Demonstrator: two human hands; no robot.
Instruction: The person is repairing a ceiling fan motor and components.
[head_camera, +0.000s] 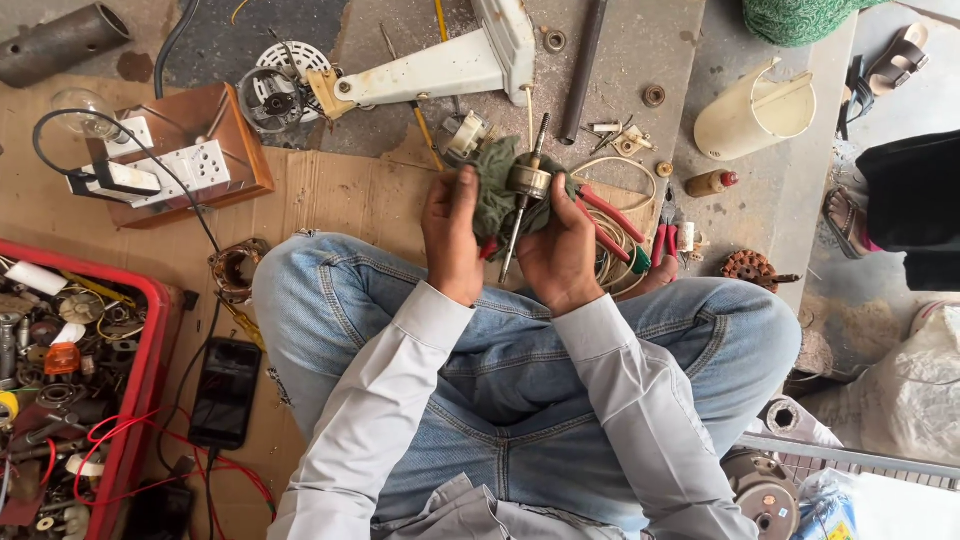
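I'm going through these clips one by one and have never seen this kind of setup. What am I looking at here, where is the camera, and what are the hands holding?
There is no machine here: a person sits cross-legged on cardboard, and the single camera is worn on their head, looking down at their own lap. The left hand and right hand together hold a dark green rag wrapped around a small motor rotor, whose metal shaft sticks out above and below. Around them on the floor lie red-handled pliers, a coil of pale wire, a white fan stand, a cream plastic cover and a wooden socket board. A black phone lies by the left knee, next to a red tray full of spare parts. Another person's sandalled foot shows at the right edge.
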